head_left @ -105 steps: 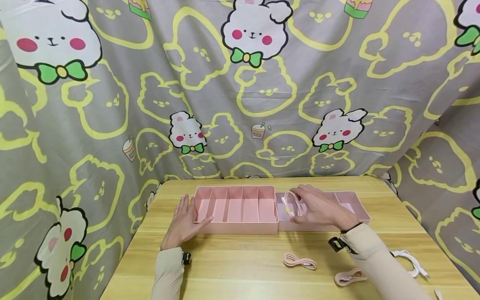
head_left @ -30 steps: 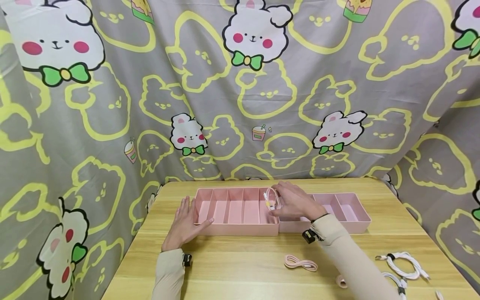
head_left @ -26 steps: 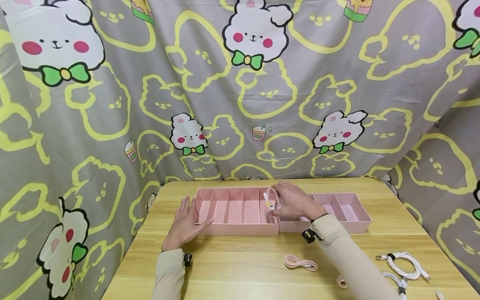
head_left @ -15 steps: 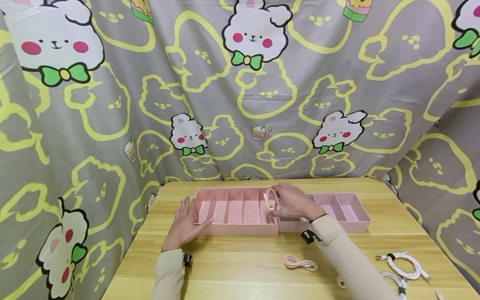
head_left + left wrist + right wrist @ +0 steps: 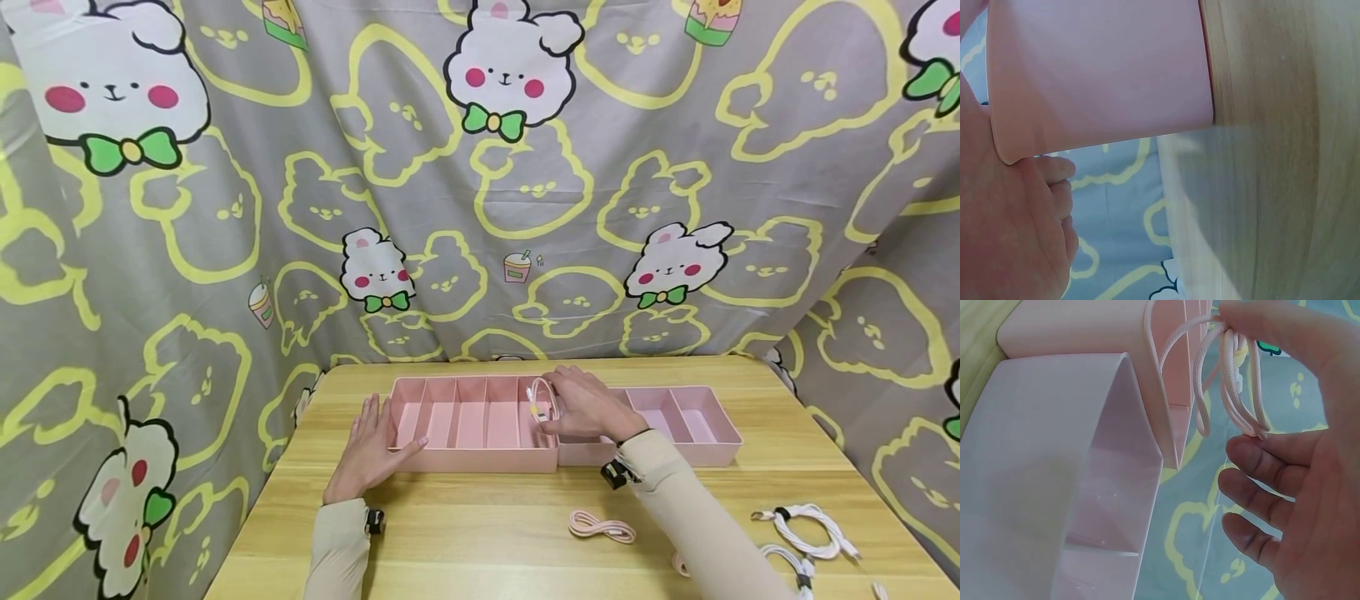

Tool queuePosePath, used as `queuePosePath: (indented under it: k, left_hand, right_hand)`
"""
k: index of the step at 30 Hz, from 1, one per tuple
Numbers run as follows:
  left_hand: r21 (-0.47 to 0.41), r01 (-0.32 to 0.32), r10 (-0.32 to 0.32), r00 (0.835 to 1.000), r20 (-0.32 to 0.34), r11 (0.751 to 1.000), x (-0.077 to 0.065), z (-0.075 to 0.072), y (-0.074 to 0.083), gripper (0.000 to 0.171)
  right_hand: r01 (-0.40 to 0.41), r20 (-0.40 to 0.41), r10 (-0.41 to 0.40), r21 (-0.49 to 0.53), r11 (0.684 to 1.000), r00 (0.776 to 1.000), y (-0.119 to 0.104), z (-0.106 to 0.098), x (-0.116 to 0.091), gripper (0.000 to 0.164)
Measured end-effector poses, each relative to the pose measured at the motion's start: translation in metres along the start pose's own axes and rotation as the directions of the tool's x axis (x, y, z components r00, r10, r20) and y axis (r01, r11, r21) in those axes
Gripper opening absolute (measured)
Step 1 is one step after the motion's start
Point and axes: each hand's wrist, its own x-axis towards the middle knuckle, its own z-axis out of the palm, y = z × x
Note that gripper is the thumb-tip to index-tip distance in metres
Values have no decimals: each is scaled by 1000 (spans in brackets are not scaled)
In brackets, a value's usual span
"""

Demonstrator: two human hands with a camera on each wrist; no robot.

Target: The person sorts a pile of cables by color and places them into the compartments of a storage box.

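In the head view my right hand (image 5: 588,404) pinches a coiled pale pink cable (image 5: 542,402) over the right-end compartment of a pink divided box (image 5: 472,460). The right wrist view shows the cable loops (image 5: 1230,387) hanging between thumb and fingertips, beside the box's rim. My left hand (image 5: 367,450) rests at the pink box's left end, fingers extended and thumb along the front. In the left wrist view a box corner (image 5: 1104,69) lies against the palm. A lilac divided box (image 5: 652,454) adjoins the pink one on the right, partly hidden by my right hand.
On the wooden table (image 5: 465,533) lies a pink cable in a figure eight (image 5: 602,527). Two white cables, one coiled (image 5: 813,532) and one bundled (image 5: 798,571), lie at the right. Another pink cable (image 5: 679,564) is mostly behind my right sleeve. A patterned curtain (image 5: 465,192) hangs behind.
My right hand has carried the coiled cable left, from above the lilac box to the pink box's right end. Over the last second it has barely moved. The left hand stays put.
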Motion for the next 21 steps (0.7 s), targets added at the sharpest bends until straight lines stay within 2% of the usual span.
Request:
queuePosePath:
  k: [9,17,21]
  left_hand:
    - [-4,8,-8,1000,11,1000,0,0,0,117]
    - [-8,-6,6,1000,-17,1000,0,1,0,117]
    - [-3,0,0,1000,-11,1000,0,1,0,117]
  right_hand:
    - [-5,5,5,-5,1000,1000,1,2,1,79]
    - [-16,13,17,-5,1000,1000,-1,4,1,79]
    - [-19,20,19,-2,1000,1000,0,6,1,77]
